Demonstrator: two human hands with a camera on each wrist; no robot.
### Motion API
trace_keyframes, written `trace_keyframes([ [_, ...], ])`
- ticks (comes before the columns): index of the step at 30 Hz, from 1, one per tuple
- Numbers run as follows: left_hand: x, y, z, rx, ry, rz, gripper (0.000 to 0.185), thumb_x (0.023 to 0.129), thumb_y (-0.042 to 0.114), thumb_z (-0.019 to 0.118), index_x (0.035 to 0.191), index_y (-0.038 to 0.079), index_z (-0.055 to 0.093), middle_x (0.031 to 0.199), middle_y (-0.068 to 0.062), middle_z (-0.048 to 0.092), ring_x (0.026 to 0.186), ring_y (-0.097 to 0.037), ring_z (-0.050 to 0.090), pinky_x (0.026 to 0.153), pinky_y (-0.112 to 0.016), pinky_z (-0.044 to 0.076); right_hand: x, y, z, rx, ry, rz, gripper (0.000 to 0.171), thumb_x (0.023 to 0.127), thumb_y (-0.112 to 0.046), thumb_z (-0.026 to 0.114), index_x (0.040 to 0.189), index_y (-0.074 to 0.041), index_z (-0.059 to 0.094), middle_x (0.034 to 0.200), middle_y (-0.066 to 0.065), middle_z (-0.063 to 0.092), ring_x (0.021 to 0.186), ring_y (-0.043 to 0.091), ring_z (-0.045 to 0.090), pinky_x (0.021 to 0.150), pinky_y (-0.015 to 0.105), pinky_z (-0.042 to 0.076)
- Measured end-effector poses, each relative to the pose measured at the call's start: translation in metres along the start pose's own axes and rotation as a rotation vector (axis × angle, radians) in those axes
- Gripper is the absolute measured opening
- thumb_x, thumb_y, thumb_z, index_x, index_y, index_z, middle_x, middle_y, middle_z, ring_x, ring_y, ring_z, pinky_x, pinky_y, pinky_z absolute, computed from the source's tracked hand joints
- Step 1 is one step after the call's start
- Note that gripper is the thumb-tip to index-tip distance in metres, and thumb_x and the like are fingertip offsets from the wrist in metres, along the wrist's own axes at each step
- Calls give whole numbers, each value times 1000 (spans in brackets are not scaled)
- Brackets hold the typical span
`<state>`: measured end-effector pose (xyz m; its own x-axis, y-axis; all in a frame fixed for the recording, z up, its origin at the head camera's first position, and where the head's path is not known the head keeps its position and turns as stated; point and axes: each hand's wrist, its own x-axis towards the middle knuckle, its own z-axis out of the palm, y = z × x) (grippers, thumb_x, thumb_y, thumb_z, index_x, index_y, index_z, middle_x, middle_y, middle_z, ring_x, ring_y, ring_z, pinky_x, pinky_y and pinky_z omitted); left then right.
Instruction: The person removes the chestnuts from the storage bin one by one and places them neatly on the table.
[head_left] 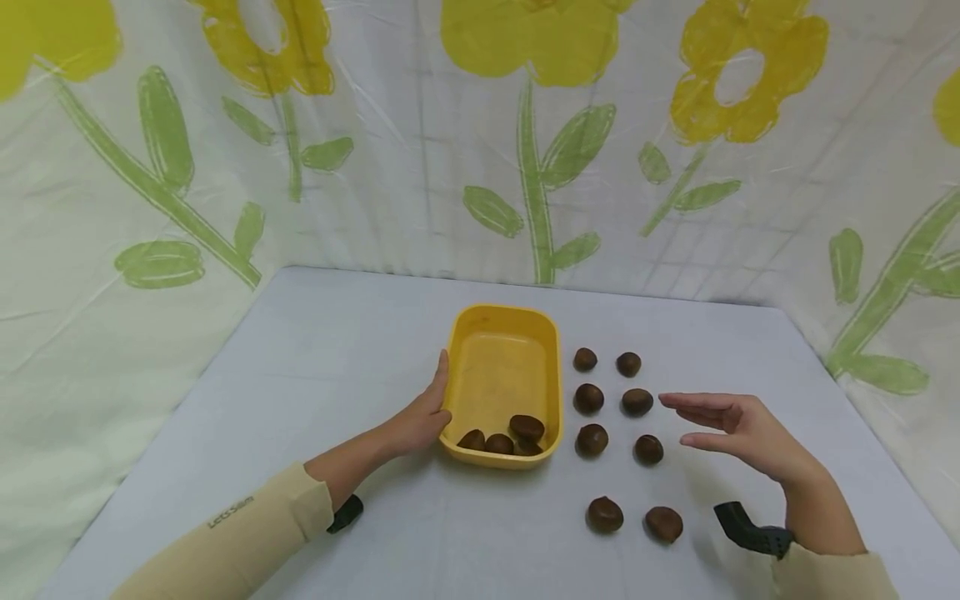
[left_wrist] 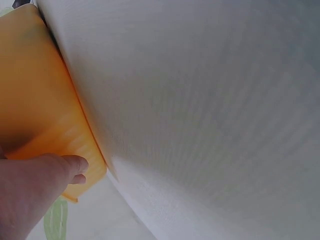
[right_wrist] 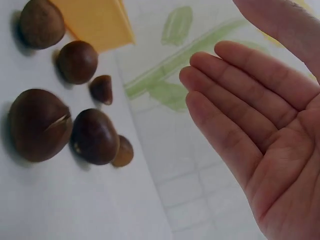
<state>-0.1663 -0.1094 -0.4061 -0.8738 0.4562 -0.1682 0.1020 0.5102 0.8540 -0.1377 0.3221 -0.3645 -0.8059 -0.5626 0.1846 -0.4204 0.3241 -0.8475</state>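
**Yellow tub steadied, open hand beside the chestnuts**

Head view: a yellow tub is seen at the centre of the frame on the pale worktop. Four chestnuts in the tub are gathered at its lower end. The left hand is laid against the tub's left wall, its fingers straight along the rim and grasping nothing. To the right of the tub, eight loose chestnuts are set out in two columns. The right hand is held just right of those columns, above the worktop, its fingers released, straight and pointing left, apart from the nearest chestnut. A flowered sheet fills the upper part of the frame.

Left wrist view: the tub's orange-yellow outer wall is seen at the left, with a fingertip pressed flat against it at the lower left. The worktop fills the rest.

Right wrist view: the open palm takes up the right half, nothing held. Six chestnuts lie at the left, and a corner of the tub shows at the top left.
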Motion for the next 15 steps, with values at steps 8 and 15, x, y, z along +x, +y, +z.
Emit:
trace_keyframes([
  [8,0,-1,1,-2,7,15,85,85,-3,34,145,11,-25,156,-7,-17,144,-21,-7,116,-44,4,23,-9,-1,-3,-8,-27,50,79,9,63,126,12,50,129,-14,57,117,-2,53,88,13,46],
  [15,1,-2,0,-8,2,23,85,85,-3,34,145,11,-24,156,-7,-18,144,-20,-8,116,-43,3,46,-17,4,-67,-22,-3,50,80,-1,68,127,3,54,130,-1,59,117,-4,53,91,13,45],
])
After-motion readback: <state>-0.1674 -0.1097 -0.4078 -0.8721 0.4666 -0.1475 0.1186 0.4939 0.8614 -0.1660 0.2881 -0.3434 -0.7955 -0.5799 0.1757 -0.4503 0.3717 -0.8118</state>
